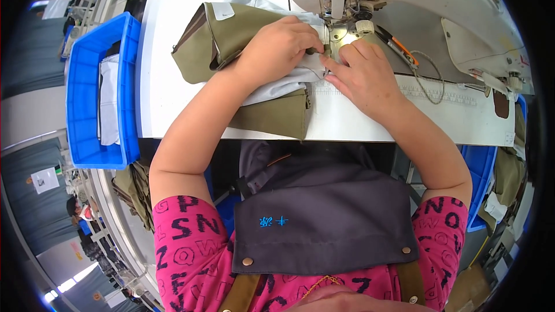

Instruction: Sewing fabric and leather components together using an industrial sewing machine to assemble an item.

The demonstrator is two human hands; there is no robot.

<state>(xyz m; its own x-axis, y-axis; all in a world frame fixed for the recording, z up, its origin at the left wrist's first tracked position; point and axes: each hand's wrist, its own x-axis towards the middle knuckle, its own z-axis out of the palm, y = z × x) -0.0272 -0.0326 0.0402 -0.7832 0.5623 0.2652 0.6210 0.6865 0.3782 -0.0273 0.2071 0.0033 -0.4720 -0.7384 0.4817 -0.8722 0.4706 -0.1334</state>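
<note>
My left hand [283, 49] lies with bent fingers gripping an olive and pale-grey fabric piece [214, 37] just left of the sewing machine's needle area [341, 23]. Opposite it, my right hand [361, 75] holds the edge of the pale fabric [270, 95] with thumb and forefinger, its other fingers bent beside the presser foot. The fingertips of both are partly hidden. An olive flap [269, 118] of fabric lies below the pale layer at the table's front edge. Black-and-orange snips [396, 43] and a looped grey cord [439, 75] lie right of my right hand.
The white table [165, 52] has a printed ruler along it. A blue bin [75, 104] with white pieces stands at the left, fabric piled below it. Another blue bin [477, 179] and olive cloth [506, 173] are at the lower right. People are at work far left.
</note>
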